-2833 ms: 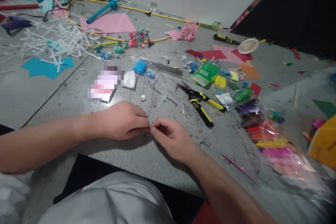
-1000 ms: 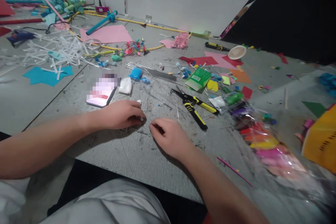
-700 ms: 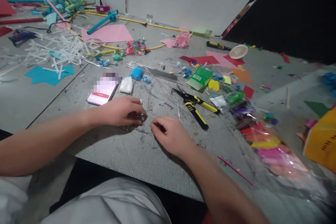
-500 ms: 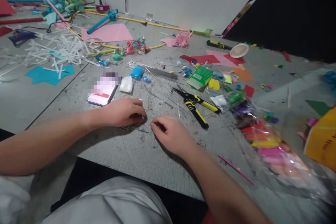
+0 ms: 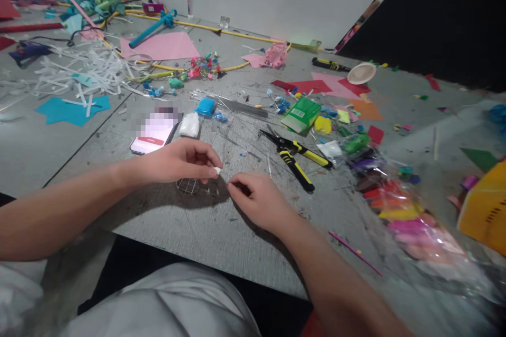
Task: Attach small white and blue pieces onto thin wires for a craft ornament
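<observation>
A small white lump [image 5: 217, 170], like soft clay, is pinched between the thumb and fingers of my left hand [image 5: 185, 160]. Below that hand a thin wire grid [image 5: 187, 186] shows just over the tabletop; its upper part is hidden by my palm. Close by on the right, my right hand [image 5: 256, 197] has thumb and forefinger pressed together, and what they hold is too fine to make out. A white packet [image 5: 190, 125] and a blue packet [image 5: 205, 107] lie beyond my left hand, beside a phone [image 5: 154, 129] with a lit screen.
Yellow-and-black pliers [image 5: 296, 160] rest open right of centre. Thin metal wires [image 5: 245, 109] and a green packet [image 5: 301, 115] lie behind them. Bagged coloured clay [image 5: 411, 226] covers the right side, with a pink stick [image 5: 356, 254] nearer me. Paper strips [image 5: 90, 71] heap up left.
My left hand has lifted and turned, bringing the white lump and the wire grid into sight. My right hand stays nearly where it was, still pinched.
</observation>
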Demonstrator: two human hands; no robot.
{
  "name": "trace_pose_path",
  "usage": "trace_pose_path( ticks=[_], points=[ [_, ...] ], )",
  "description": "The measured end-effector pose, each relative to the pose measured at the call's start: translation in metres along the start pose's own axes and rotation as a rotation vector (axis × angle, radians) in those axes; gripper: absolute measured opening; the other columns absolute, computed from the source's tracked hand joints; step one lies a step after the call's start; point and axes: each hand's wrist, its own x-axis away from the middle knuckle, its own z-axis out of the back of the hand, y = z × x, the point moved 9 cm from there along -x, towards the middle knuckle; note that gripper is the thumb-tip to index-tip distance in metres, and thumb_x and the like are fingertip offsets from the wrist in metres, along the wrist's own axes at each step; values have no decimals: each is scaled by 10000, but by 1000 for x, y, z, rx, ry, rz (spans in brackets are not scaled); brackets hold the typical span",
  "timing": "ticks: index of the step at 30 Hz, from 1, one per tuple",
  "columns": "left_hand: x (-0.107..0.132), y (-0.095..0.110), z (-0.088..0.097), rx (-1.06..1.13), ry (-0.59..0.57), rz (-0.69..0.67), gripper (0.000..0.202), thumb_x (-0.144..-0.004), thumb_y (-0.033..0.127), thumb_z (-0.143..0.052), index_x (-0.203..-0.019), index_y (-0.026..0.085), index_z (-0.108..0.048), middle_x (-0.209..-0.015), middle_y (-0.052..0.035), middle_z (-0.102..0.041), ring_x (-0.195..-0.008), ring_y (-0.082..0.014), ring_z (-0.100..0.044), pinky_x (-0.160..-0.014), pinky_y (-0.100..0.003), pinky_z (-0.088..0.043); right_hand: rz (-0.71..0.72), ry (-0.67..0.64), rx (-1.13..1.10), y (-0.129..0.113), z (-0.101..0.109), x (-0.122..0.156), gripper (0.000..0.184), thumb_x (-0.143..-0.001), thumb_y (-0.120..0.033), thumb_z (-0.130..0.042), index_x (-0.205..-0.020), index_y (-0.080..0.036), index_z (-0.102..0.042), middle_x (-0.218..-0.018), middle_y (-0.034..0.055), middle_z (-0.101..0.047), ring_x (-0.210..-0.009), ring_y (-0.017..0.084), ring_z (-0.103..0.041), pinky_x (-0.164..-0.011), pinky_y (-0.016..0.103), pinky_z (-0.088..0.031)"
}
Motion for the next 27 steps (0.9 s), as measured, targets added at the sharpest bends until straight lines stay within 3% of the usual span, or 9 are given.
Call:
trace_pose_path(
  ticks=[5, 9, 11, 14, 17, 22, 27],
  points=[
    [5, 6, -5, 168, -14, 25, 325, -972, 380, -1094, -1122, 171, -895, -1069, -93, -965, -849, -178, -851, -838, -311, -687, -19, -21, -25, 2, -2, 1, 192, -845, -310, -534, -717, -197, -621, -613, -42, -583, -565, 90, -532, -544, 207, -330],
    [4, 1, -8, 131, -83, 20, 266, -1060, 369, -1017, -1181, 166, -895, -1144, -107, -973, -910, -180, -871, -901, -325, -709, -23, -25, -16, 2, -2, 1, 200, -841, -317, -533, -719, -192, -630, -612, -36, -589, -566, 98, -533, -547, 214, -325],
    [1, -1, -5, -21, -87, -37, 208, -1144, 344, -915, -1247, 164, -905, -1141, -108, -962, -962, -194, -871, -915, -328, -698, -24, -20, -9, 1, -1, 1, 212, -840, -327, -534, -708, -191, -628, -606, -34, -588, -568, 101, -531, -551, 217, -324],
    [-5, -2, 1, -427, -40, -190, 156, -1210, 252, -813, -1269, 175, -936, -1168, -109, -928, -1070, -215, -848, -990, -336, -661, -26, -16, -6, 1, 1, 0, 211, -839, -330, -532, -711, -195, -632, -607, -32, -595, -569, 104, -529, -554, 220, -325],
    [-8, -6, 0, -725, -15, -292, 215, -1231, 163, -761, -1290, 197, -965, -1251, -115, -883, -1146, -229, -840, -1072, -340, -637, -26, -19, -9, 2, 1, 0, 195, -836, -321, -537, -722, -199, -637, -621, -28, -607, -576, 105, -534, -555, 220, -329],
    [-7, -7, -4, -919, -47, -367, 237, -1242, 148, -782, -1352, 235, -973, -1282, -97, -834, -1167, -239, -844, -1067, -318, -642, -21, -16, 10, 3, -1, -1, 187, -830, -320, -546, -720, -201, -640, -619, -24, -606, -579, 110, -541, -549, 220, -327],
    [-13, -4, 11, -1017, 112, -280, 356, -1271, 167, -680, -1544, 184, -909, -1422, -163, -820, -1287, -299, -800, -1161, -413, -650, -2, -18, 21, 2, -1, -3, 207, -835, -323, -530, -709, -195, -633, -613, -21, -608, -572, 122, -550, -538, 223, -327]
  ],
)
